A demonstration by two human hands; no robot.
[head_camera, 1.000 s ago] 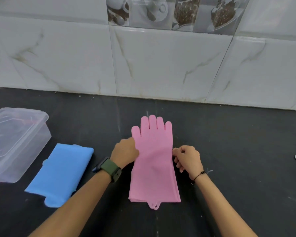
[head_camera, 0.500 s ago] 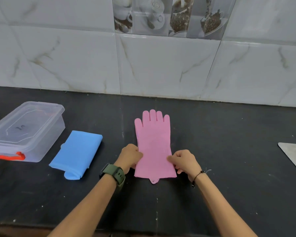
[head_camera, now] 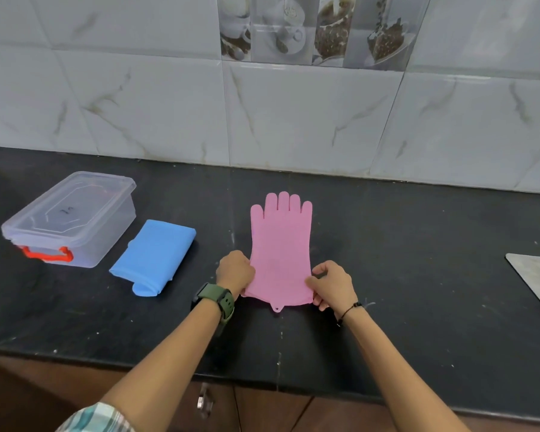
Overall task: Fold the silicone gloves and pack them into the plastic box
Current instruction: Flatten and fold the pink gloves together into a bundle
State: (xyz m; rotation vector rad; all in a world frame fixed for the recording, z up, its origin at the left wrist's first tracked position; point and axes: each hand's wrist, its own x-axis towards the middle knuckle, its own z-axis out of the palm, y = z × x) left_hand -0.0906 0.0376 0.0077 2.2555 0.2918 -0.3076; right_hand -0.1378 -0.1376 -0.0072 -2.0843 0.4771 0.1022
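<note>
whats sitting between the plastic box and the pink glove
In the head view, a folded blue glove lies on the counter between the plastic box and the pink glove, touching neither. Dark bare counter shows on either side of it.

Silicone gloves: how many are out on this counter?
2. A pink silicone glove lies flat mid-counter, held at its cuff; a folded blue silicone glove lies beside the clear plastic box. None visible inside.
</note>
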